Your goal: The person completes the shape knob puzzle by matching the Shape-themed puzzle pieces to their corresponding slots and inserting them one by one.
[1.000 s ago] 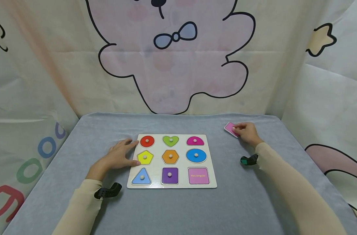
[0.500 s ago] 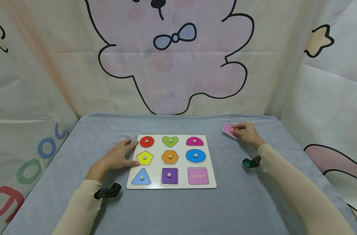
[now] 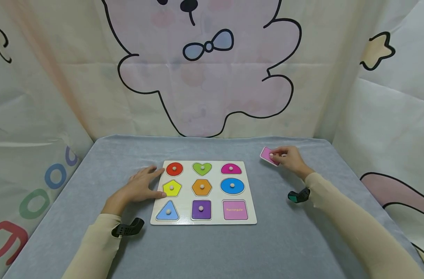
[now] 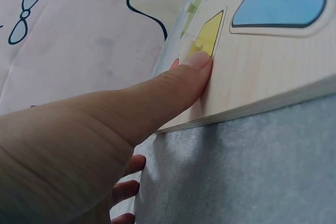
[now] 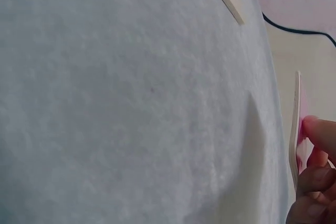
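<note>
A white wooden shape puzzle board lies flat on the table. Knobbed pieces fill most of its recesses, among them a yellow pentagon, a blue triangle and a purple square. The pink recess at the near right corner bears a printed word and holds no piece. My left hand rests along the board's left edge, thumb on its top beside the pentagon, fingers extended. Right of the board, my right hand pinches the knob of a pink rectangular puzzle piece, held tilted above the cloth.
A grey-blue cloth covers the table. Behind it hangs a fabric backdrop with a cartoon animal, and printed sheets flank both sides. Each wrist wears a black band, one on the left and one on the right.
My right hand has moved slightly left toward the board with the pink rectangular puzzle piece. The left hand and the board stay in place.
</note>
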A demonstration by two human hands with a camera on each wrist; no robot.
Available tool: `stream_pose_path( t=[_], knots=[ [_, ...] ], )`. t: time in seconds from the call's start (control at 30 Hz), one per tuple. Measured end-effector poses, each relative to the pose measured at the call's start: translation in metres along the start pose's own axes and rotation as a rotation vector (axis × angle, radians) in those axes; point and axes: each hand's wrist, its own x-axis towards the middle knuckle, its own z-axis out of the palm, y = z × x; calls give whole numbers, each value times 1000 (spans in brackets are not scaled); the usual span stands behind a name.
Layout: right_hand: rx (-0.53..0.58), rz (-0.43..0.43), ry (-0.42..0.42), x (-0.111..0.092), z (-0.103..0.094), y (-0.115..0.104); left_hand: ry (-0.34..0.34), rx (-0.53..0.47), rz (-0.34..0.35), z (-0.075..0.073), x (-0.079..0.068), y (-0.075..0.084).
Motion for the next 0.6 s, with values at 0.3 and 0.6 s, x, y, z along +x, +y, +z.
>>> stream_pose_path(
  t=[0.3,0.6],
  knots=[
    [26,-61,-18,-10,7,-10,-2,-9,-3,1,0,0],
    [63,-122,-49,-19,10,-25,6,2,-5,1,1,0]
  ],
)
